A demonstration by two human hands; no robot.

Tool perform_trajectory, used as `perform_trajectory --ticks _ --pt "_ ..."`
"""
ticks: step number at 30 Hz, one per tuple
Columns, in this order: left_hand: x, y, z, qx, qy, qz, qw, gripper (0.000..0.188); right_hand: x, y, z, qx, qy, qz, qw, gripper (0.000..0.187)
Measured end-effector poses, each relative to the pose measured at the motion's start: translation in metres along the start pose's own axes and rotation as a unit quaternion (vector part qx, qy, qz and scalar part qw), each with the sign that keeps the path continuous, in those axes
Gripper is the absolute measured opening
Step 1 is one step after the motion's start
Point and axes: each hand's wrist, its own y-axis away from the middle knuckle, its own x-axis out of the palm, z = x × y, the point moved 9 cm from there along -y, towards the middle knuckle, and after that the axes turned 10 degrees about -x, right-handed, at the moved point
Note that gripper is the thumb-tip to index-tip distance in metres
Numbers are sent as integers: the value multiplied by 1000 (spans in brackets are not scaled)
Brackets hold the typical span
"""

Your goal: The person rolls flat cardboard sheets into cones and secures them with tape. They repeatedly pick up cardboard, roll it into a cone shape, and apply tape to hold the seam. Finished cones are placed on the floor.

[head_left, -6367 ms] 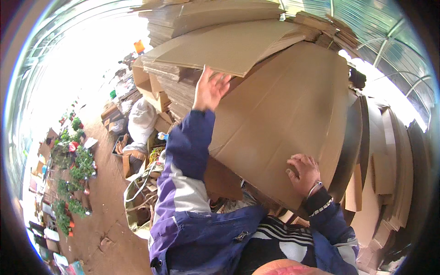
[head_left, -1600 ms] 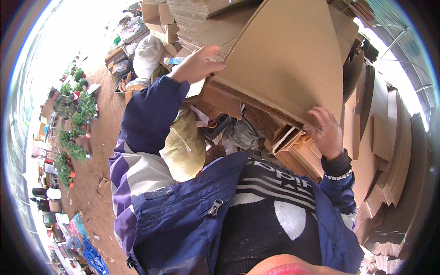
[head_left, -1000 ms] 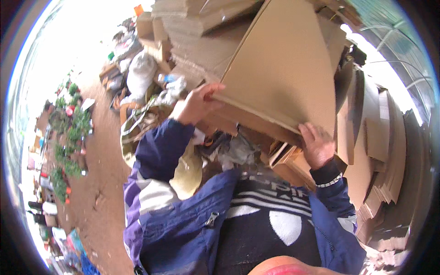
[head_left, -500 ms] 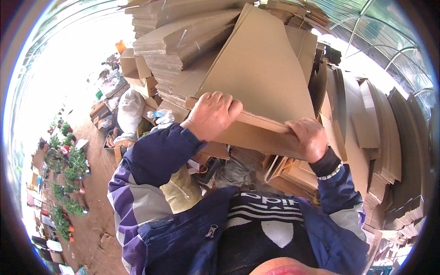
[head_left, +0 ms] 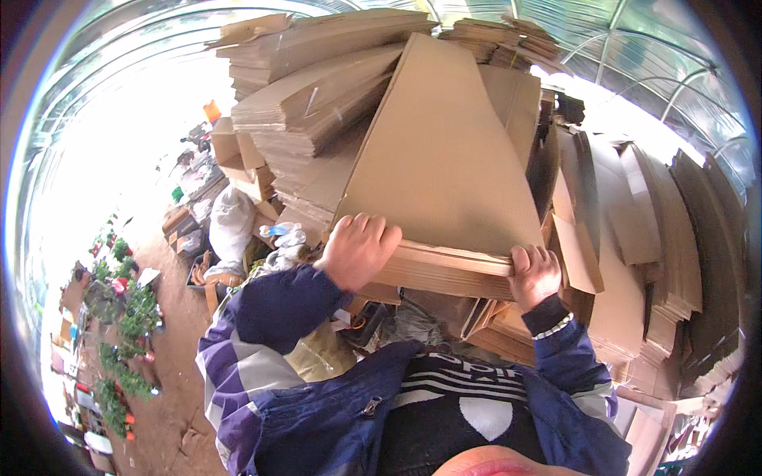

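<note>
at the left, a bulging white cloth-like sack (head_left: pixel 232 218) stands beside the bare brown earth floor (head_left: pixel 176 333); loose clutter there could catch a foot if the person stepped that way. next, a thick stack of flattened brown cardboard (head_left: pixel 313 87) overlaps in uneven layers, so a sideways knock might set it sliding. the left hand (head_left: pixel 361 250) has its fingers curled over the near left corner of a broad, flat, tan cardboard sheet (head_left: pixel 444 151), which lies across the middle of the heap; how many layers they clasp i cannot tell. an uneven pull could crease it or drag out the layered brown cardboard edges (head_left: pixel 448 276) just beneath. the right hand (head_left: pixel 536 278) has its fingers hooked over the near right corner, where raw edges could cut bare skin if it slipped. further right, tall upright brown cardboard sheets (head_left: pixel 615 246) lean together, and a swinging corner might topple them.
</note>
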Motion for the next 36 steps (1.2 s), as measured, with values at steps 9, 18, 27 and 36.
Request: perform_trajectory --ticks 9,18,27,36 --pt "58 -28 38 -85 218 421 877 45 -54 -41 -9 -81 143 -96 982 55" --pt "-19 -47 53 -26 6 -55 998 18 -36 -101 -23 -84 -83 90 989 36" --pt "-20 -57 68 -17 -40 -27 999 13 -26 -102 -28 11 -119 99 988 39" --pt "17 -56 92 -138 105 155 973 32 -68 -112 -33 -84 47 -51 994 46"
